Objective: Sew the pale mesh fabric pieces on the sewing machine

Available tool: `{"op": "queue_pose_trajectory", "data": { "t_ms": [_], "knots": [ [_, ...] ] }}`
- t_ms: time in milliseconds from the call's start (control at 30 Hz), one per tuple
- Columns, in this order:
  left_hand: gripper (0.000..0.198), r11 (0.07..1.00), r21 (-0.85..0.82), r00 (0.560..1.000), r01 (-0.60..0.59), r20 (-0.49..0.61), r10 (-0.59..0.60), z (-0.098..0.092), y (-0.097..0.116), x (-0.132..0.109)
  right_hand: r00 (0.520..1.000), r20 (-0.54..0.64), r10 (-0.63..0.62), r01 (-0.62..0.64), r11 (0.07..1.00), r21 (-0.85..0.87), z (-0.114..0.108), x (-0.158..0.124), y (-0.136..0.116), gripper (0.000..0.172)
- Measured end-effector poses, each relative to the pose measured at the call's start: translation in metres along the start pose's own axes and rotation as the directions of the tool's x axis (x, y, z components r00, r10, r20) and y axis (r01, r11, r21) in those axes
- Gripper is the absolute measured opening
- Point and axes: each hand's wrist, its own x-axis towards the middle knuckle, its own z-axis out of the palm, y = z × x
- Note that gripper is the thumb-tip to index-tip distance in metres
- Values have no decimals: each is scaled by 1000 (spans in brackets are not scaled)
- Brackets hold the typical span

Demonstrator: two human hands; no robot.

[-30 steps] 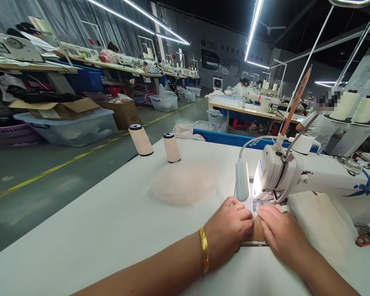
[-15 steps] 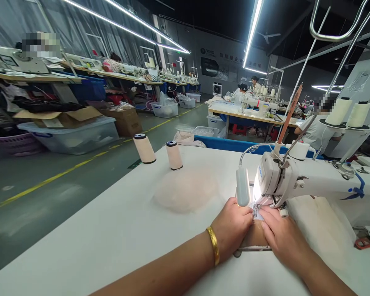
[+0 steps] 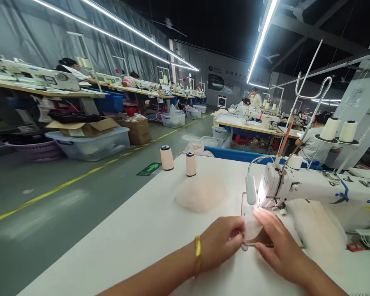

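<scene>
My left hand [image 3: 223,240], with a gold bracelet on its wrist, is closed in a pinch at the left edge of a thin light-brown fabric piece [image 3: 264,237]. My right hand [image 3: 280,242] rests over the same piece, fingers stretched toward the needle area and thumb spread near its front edge. Part of the fabric is hidden beneath that hand. Just beyond my fingertips stands the white sewing machine [image 3: 311,185], its lamp [image 3: 250,189] lit beside the needle head. Sheer beige fabric [image 3: 316,226] lies right of my right hand, under the machine arm.
A sheer beige pile [image 3: 202,193] lies on the white table [image 3: 142,242]. Two thread cones, one left [image 3: 167,158] and one right [image 3: 190,164], stand at its far edge. Metal thread rods [image 3: 310,78] rise above the machine. Other workstations and people are beyond.
My left hand has drawn back from the needle toward me and now pinches the fabric's edge. My right hand's thumb has spread from its fingers. The camera view has turned left.
</scene>
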Motion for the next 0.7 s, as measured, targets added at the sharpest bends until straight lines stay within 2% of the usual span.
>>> {"op": "queue_pose_trajectory", "data": {
  "t_ms": [33, 67, 100, 167, 200, 233, 300, 367, 467, 533, 600, 633, 700],
  "knots": [
    [14, 957, -279, 997, 75, 56, -62, -12, 3, -12, 994, 55, 92, -97, 991, 97, -2, 4, -8, 52],
    [13, 843, -510, 985, 170, 119, -127, -23, 6, -22, 976, 138, 169, -197, 953, 229, -4, 9, -16, 46],
    [12, 699, -663, 963, 269, 194, -187, -34, 8, -31, 949, 236, 210, -288, 882, 373, -5, 15, -24, 40],
    [19, 416, -812, 911, 409, 336, -240, -53, 11, -43, 896, 379, 230, -424, 694, 582, -7, 31, -40, 41],
    [26, 323, -827, 886, 459, 397, -241, -60, 11, -46, 874, 426, 232, -471, 619, 629, -7, 40, -49, 42],
    [35, 269, -825, 865, 497, 446, -231, -64, 10, -48, 853, 462, 244, -511, 578, 637, -8, 48, -58, 40],
    [50, 261, -802, 842, 537, 491, -223, -68, 8, -49, 801, 529, 280, -579, 587, 567, -9, 61, -75, 34],
    [55, 325, -787, 849, 525, 458, -263, -68, 3, -48, 761, 563, 324, -611, 650, 452, -7, 71, -85, 27],
    [55, 362, -802, 873, 475, 378, -308, -71, -6, -48, 756, 551, 353, -610, 684, 399, 4, 78, -79, 24],
    [54, 324, -844, 889, 428, 328, -318, -77, -14, -51, 737, 610, 291, -632, 618, 468, 16, 81, -66, 34],
    [54, 285, -890, 904, 357, 253, -346, -86, -25, -55, 713, 679, 175, -663, 486, 570, 30, 87, -53, 41],
    [54, 279, -905, 903, 320, 203, -379, -90, -32, -56, 717, 686, 128, -669, 406, 623, 36, 90, -49, 43],
    [55, 303, -918, 878, 256, 89, -471, -97, -49, -56, 784, 605, 143, -619, 263, 740, 48, 102, -44, 51]
  ]
}}
